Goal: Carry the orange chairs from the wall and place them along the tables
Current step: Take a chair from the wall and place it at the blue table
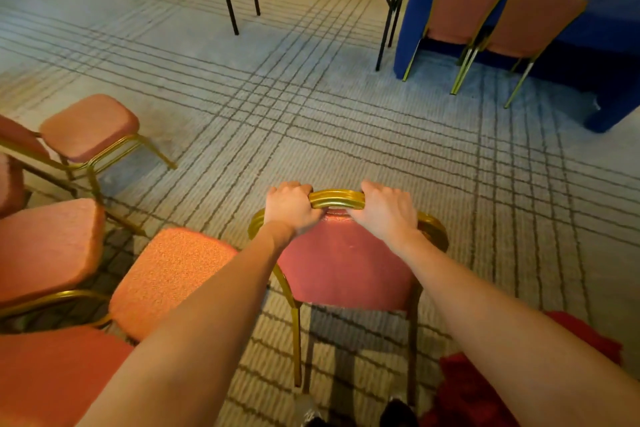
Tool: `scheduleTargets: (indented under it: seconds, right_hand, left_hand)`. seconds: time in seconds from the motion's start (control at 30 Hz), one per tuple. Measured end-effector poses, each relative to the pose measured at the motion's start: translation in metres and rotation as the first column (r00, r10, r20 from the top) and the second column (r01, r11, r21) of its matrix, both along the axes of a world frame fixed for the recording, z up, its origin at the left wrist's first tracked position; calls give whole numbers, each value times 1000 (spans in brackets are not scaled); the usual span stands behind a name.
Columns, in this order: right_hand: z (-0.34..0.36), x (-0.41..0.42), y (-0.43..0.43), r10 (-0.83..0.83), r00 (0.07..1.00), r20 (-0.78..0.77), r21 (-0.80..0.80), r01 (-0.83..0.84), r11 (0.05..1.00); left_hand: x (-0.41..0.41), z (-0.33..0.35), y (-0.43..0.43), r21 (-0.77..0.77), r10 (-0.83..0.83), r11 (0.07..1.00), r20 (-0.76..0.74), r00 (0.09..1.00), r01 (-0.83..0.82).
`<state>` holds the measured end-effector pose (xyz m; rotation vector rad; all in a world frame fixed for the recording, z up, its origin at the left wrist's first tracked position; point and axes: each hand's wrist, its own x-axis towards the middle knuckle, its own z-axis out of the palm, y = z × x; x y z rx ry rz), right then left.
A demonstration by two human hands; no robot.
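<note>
Atop chair (346, 263) back: left hand (291, 208) and right hand (386, 210) are gripping the rail, fingers curled round, spaced apart, likely for balanced carrying.

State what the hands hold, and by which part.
Both hold one orange chair: the left hand and the right hand grip its gold top rail, side by side.

Arms outstretched, left grip (292, 206) and right grip (386, 210) curl over the top of the chair (346, 263).
</note>
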<state>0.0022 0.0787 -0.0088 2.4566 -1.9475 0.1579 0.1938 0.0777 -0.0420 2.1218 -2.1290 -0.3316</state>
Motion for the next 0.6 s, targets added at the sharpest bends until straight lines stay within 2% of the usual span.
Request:
scheduleTargets:
  seconds: [0.1,0.17,0.3,0.4,0.47,0.6]
  right_hand:
    - [-4,-15,-6,-131,991,22,-25,132,991]
    - [-6,-32,-13,-203,979,27,-20,204,979]
    - [-12,-74,-25,-304,951,52,28,303,952]
    - [-15,-121,-47,-344,938,48,67,340,938]
    - [-16,-150,-65,-315,949,31,116,309,944]
    - [-12,-165,-104,-225,967,120,160,205,966]
  left_hand:
    - [-23,2,-6,-7,56,998,-168,984,-58]
    - [-43,5,-15,6,48,999,-193,980,-48]
    - [-89,5,-44,15,-1,1000,-166,986,3]
    - [-136,8,-76,44,-53,997,-81,995,57]
    - [-163,8,-90,51,-45,998,-43,998,47]
    - [-173,7,-124,51,27,998,42,999,-29]
